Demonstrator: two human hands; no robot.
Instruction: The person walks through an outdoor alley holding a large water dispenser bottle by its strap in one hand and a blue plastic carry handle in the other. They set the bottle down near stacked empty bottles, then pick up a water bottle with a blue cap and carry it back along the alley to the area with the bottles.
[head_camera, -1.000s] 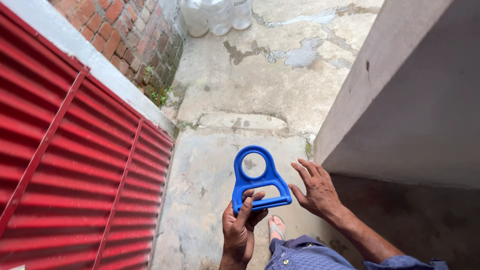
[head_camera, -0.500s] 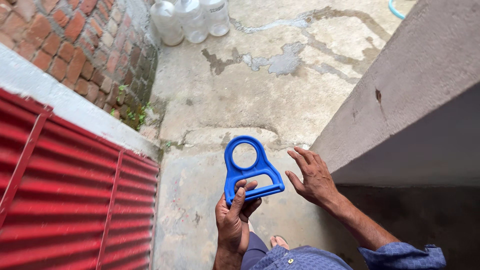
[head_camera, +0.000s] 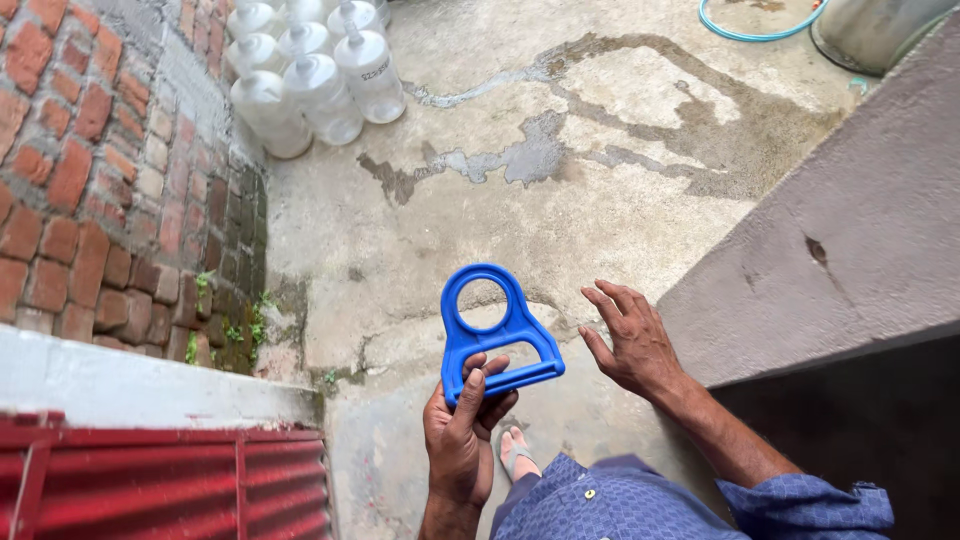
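**Blue handle upright in your left hand, right hand open beside it**

Your left hand (head_camera: 458, 440) sits at lower centre of the frame, its grip closed on the bottom bar of the blue handle (head_camera: 497, 338); the thumb and fingers wrap that bar from below. The handle stands clear above your fist, over the concrete floor (head_camera: 450, 230). Its long axis runs nearly up the frame, tilted a little to the left, with the ring end pointing to the top and the straight bar end down in your palm.

Your right hand (head_camera: 632, 343) is just right of the handle, near it but not touching. It holds nothing: fingers spread, palm turned toward the bar. Only the left has contact.

A cluster of clear jugs (head_camera: 305, 75) stands at upper left against the brick wall (head_camera: 90, 170), well apart from both hands. A grey ledge (head_camera: 850, 240) fills the right side, and a red metal sheet (head_camera: 150, 480) the lower left.
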